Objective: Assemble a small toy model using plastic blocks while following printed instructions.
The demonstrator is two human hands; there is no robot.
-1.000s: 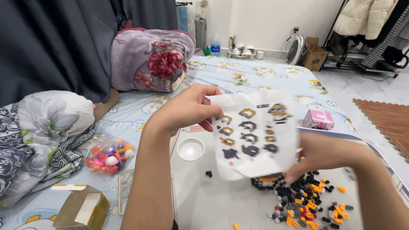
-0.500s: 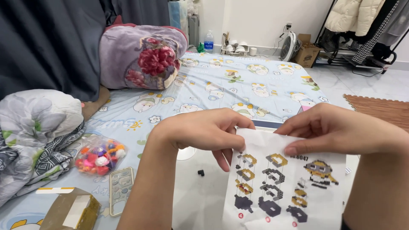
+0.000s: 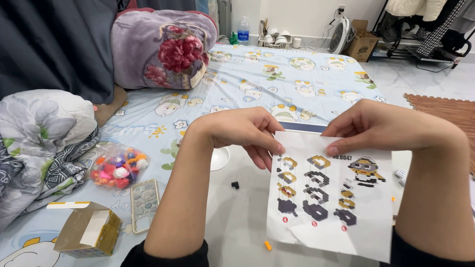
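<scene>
Above the white bench (image 3: 237, 222), both hands hold up an instruction sheet (image 3: 330, 198) printed with block-figure building steps. The left hand (image 3: 242, 131) has its grip clamped on the sheet's top left corner, thumb pressed on the paper; the right hand (image 3: 383, 127) pinches the top edge just beside it. On the bench under the sheet lie a small black brick (image 3: 235, 185) and an orange brick (image 3: 267, 245). A phone (image 3: 144, 203) lies at the bench's left edge.

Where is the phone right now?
In the head view, the phone lies flat at lower left, between the open box and the left forearm, below the bag of beads.
</scene>
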